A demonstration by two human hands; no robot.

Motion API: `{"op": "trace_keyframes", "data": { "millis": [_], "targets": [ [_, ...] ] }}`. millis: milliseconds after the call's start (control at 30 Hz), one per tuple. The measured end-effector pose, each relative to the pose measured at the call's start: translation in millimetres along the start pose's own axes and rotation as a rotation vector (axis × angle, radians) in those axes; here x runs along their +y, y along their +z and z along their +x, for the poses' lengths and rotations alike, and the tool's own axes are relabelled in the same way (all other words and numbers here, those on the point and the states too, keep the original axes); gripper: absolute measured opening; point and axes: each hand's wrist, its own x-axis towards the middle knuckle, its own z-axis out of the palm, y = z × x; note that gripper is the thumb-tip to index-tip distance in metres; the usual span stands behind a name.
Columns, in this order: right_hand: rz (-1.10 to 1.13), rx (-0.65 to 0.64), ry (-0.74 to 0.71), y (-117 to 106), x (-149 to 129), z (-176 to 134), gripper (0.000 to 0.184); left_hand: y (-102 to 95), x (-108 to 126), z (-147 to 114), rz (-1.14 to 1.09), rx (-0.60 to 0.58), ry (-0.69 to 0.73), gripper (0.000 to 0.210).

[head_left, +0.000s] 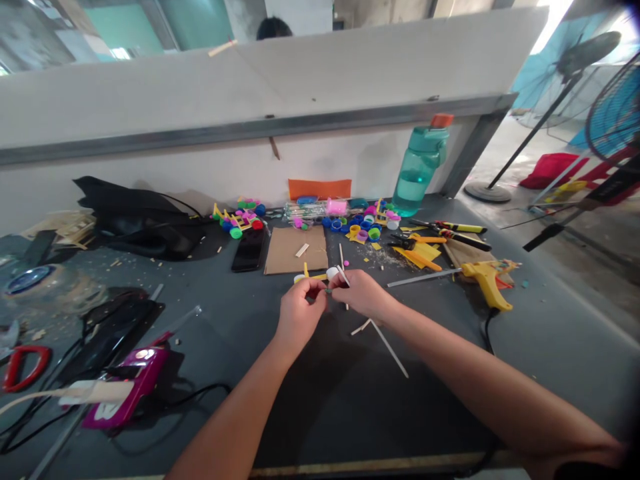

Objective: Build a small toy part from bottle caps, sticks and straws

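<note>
My left hand (pixel 301 312) and my right hand (pixel 364 292) meet fingertip to fingertip over the middle of the table. Both pinch around a tiny dark green piece (pixel 328 290), too small to name. A thin white stick (pixel 390 349) slants out from beneath my right hand; its upper end shows past the fingers, and I cannot tell whether the hand grips it. Just beyond my fingers lies a yellow plastic piece (pixel 316 276) with a white cap (pixel 332 273) at its end. Short pale sticks (pixel 361 328) rest beside my right wrist.
Behind the hands lies a cardboard sheet (pixel 290 252), with a phone (pixel 249 251) and several coloured bottle caps (pixel 374 234) around it. A yellow glue gun (pixel 487 280), pliers (pixel 465 239) and a teal bottle (pixel 419 170) stand right. A magenta power strip (pixel 133 387) lies left.
</note>
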Motion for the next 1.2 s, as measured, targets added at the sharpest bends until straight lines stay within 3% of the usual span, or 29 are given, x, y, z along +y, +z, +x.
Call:
{"op": "trace_keyframes", "data": {
  "millis": [200,367,500,667,800,933,1067,1200],
  "targets": [
    [0.185,-0.121,0.239,-3.3,-1.6,1.3,0.002,3.9,-1.4,-2.8,0.248,0.054,0.214,0.007],
    [0.294,-0.183,0.213,-10.4,-5.9,-0.3,0.008,0.4,2.9,-2.3,0.264,0.133,0.289,0.007],
    [0.492,-0.134,0.267,-8.0,-6.0,-2.1,0.015,-2.3,2.1,-0.2,0.27,0.173,0.24,0.006],
    [0.506,-0.078,0.219,-5.0,-3.1,-1.1,0.01,-1.7,3.5,-3.5,0.299,0.145,0.363,0.012],
    [0.428,-0.034,0.164,-2.4,0.0,-0.1,0.011,-2.5,4.3,-4.8,0.33,0.163,0.398,0.013],
    [0.225,-0.004,0.032,-0.1,0.9,1.6,0.013,-4.1,-0.4,-2.2,0.38,0.167,0.308,0.015],
    [-0.084,0.145,-0.139,-10.2,-1.1,3.4,0.019,-2.6,-3.5,-0.8,0.285,0.086,0.218,0.018],
    [-0.394,0.303,-0.246,-29.2,-5.4,1.3,0.013,-1.4,-3.1,0.7,0.13,0.054,0.144,0.021]
  ]
}}
